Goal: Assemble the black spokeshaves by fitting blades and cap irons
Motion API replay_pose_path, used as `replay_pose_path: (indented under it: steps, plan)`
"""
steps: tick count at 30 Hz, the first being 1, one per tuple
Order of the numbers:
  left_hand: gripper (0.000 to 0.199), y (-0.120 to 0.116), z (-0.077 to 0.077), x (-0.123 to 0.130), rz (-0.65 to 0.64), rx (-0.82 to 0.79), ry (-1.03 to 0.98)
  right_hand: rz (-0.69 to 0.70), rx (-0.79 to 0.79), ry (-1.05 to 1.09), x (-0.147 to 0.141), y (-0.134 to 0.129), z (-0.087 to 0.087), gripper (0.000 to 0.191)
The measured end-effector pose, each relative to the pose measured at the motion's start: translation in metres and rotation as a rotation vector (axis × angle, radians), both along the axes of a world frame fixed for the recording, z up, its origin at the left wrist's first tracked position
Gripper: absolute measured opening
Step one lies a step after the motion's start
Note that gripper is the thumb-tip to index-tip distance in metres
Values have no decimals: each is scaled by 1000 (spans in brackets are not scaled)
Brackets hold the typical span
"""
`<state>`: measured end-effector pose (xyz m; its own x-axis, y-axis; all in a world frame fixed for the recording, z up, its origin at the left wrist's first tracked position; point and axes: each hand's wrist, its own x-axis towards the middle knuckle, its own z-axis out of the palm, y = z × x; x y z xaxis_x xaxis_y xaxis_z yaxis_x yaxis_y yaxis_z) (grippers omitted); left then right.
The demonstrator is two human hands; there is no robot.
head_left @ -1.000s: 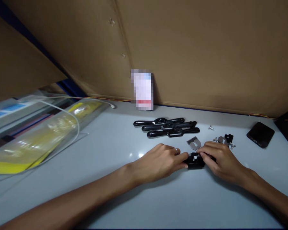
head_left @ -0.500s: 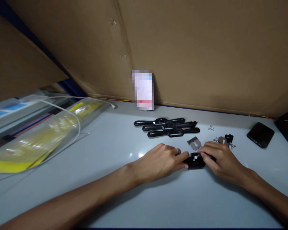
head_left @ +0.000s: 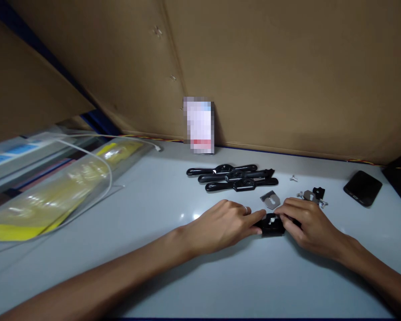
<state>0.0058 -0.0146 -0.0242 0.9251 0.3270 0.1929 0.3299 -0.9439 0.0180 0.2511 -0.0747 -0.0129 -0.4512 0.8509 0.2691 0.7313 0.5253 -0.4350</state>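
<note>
Between my hands a black spokeshave [head_left: 273, 228] rests low over the grey tabletop, a silver wing screw [head_left: 272, 220] at its middle. My left hand [head_left: 232, 225], a ring on one finger, is closed on its left handle. My right hand [head_left: 302, 223] grips the right side, with thumb and fingertips close to the screw; its fingers partly hide the handle. Just behind lies a loose steel blade [head_left: 270, 200] with a keyhole slot. Farther back, several black spokeshave bodies [head_left: 242, 184] lie side by side.
Behind my right hand are a black cap plate [head_left: 318, 192], another blade [head_left: 310, 195] and loose wing screws [head_left: 293, 178]. A black phone-like device [head_left: 362, 188] lies at the right. Yellow plastic packaging [head_left: 70, 191] and a white cable [head_left: 111, 174] lie left. A blurred screen [head_left: 200, 127] leans on the cardboard wall [head_left: 280, 80].
Almost nothing differs. The fingers of my left hand have shifted very slightly on the spokeshave; both hands keep their hold.
</note>
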Motion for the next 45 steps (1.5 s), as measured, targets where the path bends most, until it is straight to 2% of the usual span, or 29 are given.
replay_pose_path:
  steps: [12,25,35,45]
  plan:
    - [34,-1,-1,1,11,5,-27,-18,-24,-15,0,0,0,24]
    - [33,-1,-1,1,10,33,-17,-3,-1,-54,0,1,2,25]
    - [30,-1,-2,1,24,-32,-38,-10,-15,-46,1,1,-1,22]
    - [34,-1,0,1,16,-15,-13,-10,-22,-43,1,1,0,23]
